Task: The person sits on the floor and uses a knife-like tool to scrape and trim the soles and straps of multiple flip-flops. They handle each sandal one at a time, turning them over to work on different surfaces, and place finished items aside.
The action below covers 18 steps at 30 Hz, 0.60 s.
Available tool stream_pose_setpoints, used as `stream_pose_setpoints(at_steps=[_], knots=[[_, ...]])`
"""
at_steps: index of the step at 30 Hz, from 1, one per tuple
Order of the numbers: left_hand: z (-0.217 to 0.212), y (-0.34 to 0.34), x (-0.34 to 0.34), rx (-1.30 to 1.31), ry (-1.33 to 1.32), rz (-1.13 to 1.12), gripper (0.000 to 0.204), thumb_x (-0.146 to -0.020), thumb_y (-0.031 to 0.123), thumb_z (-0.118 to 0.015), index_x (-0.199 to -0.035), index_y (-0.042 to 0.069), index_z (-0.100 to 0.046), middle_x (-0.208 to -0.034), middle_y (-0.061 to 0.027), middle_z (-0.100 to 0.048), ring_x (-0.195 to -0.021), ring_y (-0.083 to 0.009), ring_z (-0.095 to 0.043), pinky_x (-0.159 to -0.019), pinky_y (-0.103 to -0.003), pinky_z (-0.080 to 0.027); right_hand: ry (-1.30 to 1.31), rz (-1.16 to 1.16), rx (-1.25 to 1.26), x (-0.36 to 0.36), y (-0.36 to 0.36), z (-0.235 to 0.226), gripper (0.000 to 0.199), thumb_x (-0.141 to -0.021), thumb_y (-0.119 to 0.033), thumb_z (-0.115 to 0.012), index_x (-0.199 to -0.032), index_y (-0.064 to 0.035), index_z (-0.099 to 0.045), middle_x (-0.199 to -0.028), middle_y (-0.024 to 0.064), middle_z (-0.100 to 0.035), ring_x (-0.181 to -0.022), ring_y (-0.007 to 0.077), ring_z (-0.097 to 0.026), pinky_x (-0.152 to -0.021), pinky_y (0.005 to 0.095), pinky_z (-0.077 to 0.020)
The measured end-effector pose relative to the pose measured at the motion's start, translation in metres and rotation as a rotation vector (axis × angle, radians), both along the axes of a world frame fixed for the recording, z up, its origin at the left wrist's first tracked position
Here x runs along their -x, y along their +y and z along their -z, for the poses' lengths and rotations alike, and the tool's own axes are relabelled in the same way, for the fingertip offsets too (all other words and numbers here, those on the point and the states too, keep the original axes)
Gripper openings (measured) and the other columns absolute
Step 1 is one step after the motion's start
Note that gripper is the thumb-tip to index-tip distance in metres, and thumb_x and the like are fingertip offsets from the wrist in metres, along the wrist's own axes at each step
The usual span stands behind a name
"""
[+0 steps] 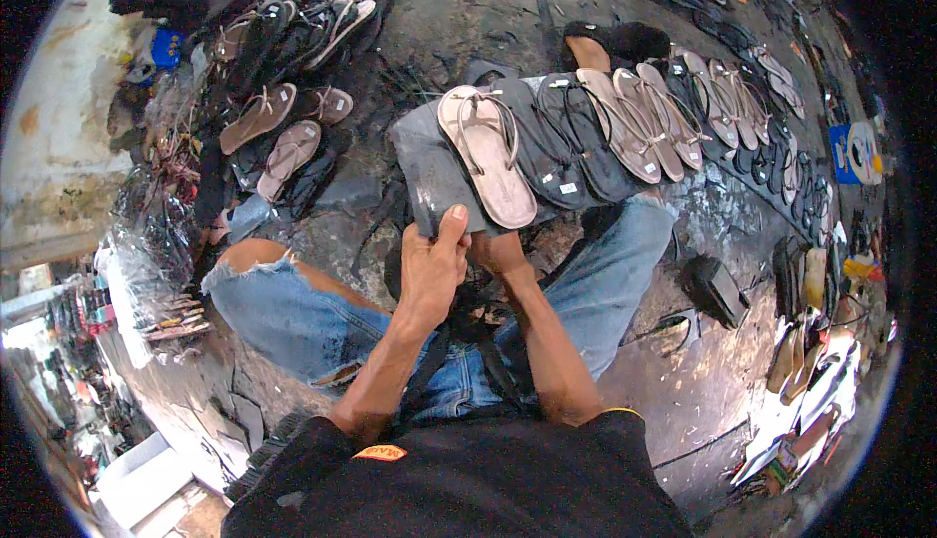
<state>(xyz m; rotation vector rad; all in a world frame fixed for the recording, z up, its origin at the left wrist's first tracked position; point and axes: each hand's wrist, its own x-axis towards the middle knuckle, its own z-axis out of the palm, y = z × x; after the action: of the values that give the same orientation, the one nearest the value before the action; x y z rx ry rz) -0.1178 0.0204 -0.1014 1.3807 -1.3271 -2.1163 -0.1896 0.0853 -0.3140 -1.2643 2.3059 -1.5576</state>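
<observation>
My left hand pinches the near edge of a dark grey flat sheet, its thumb on top and its other fingers curled below. Beside it my right hand reaches under the sheet and the heel end of a beige thong sandal; its fingers are hidden there. That sandal lies tilted on the sheet, with thin straps. To its right, in a row, come a black thong sandal, another black sandal and a beige sandal.
More sandals continue the row to the right. At the left lie brown sandals and a sandal pile. Clear plastic bags lie beside my left knee. A black block sits at the right, near scattered scraps.
</observation>
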Motion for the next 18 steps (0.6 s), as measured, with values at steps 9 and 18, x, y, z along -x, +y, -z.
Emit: stream_pose_setpoints(at_steps=[9, 18], knots=[[0.056, -0.116, -0.08, 0.013, -0.005, -0.603, 0.029, -0.095, 0.036, -0.063, -0.087, 0.008, -0.056, -0.068, 0.0017, -0.047, -0.05, -0.0089, -0.044, -0.042, -0.026, -0.033, 0.136, 0.136, -0.045, 0.041, -0.085, -0.106, 0.056, -0.097, -0.041, -0.06, -0.141, -0.0067, -0.054, -0.136, 0.0231, -0.059, -0.129, 0.0437, -0.052, -0.113, 0.0498, -0.0368], [0.064, -0.145, -0.106, 0.084, 0.086, -0.475, 0.047, -0.095, 0.049, -0.065, -0.103, 0.003, -0.057, -0.097, -0.0097, -0.065, -0.079, -0.0204, -0.064, -0.068, -0.041, -0.052, -0.373, -0.021, -0.104, 0.069, -0.096, -0.115, 0.048, -0.1, -0.052, -0.053, -0.098, -0.005, -0.063, -0.083, 0.0127, -0.066, -0.074, 0.0291, -0.064, -0.073, 0.0426, -0.0525]])
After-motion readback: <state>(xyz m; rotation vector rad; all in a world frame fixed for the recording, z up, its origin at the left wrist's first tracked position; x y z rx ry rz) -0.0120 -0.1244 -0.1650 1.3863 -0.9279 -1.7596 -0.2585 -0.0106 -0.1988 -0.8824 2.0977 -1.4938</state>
